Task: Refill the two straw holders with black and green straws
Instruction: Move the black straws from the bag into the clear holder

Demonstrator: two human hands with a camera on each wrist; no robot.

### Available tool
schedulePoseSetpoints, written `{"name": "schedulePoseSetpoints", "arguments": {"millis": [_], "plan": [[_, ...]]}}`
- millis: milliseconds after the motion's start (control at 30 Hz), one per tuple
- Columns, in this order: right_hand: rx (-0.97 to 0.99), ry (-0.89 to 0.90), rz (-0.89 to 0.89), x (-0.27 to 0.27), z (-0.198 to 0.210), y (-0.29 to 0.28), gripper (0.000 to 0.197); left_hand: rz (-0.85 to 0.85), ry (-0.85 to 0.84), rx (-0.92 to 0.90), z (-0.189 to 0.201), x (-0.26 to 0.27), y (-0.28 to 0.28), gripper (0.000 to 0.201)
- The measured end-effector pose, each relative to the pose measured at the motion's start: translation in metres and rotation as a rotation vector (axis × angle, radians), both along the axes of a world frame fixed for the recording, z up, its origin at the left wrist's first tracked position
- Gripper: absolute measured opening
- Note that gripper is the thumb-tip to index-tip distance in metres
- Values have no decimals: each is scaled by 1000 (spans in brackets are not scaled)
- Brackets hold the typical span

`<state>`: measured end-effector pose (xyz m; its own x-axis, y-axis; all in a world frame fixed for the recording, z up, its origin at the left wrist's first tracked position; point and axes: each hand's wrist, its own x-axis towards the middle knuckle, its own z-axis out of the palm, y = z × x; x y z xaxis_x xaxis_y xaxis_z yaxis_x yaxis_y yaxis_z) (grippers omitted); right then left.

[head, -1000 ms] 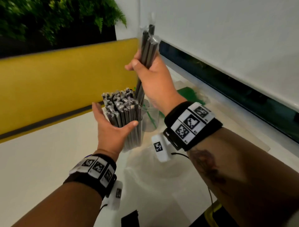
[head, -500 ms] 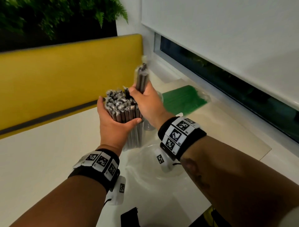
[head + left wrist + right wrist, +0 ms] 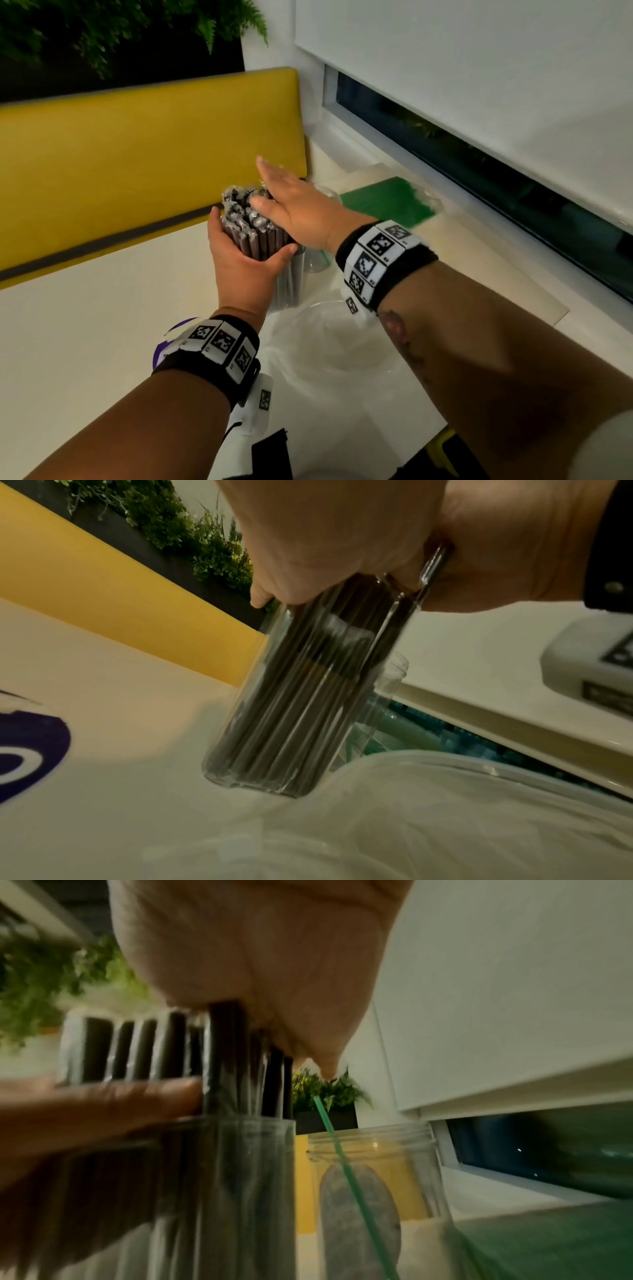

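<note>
Black straws (image 3: 251,226) basically done, green ones not started
Left hand (image 3: 245,263) grips the bundle in its holder (image 3: 287,710), right hand (image 3: 298,209) pats flat-open; second holder (image 3: 377,1175) has one green straw (image 3: 346,1161).

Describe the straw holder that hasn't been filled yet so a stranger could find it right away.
Start at the yellow bench back and drop to the white table. There, just right of the holder packed with black straws, stands a clear jar holding one lone green straw.

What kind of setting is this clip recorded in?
Most likely a cafe or restaurant seating area: a yellow padded bench back along a pale table, foliage above it, and clear straw holders being restocked.
</note>
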<state>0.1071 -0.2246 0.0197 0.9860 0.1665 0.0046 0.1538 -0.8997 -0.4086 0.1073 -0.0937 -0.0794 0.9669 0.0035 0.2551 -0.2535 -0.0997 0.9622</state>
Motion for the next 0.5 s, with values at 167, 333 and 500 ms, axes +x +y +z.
{"name": "schedulePoseSetpoints", "arguments": {"millis": [167, 333, 500], "plan": [[-40, 182, -21, 2, 12, -5, 74, -24, -31, 31, 2, 1, 1, 119], [-42, 151, -37, -9, 6, -1, 72, -38, -30, 61, 3, -2, 2, 117], [9, 195, 20, -7, 18, -3, 71, -30, -33, 60, 5, -4, 3, 109]]}}
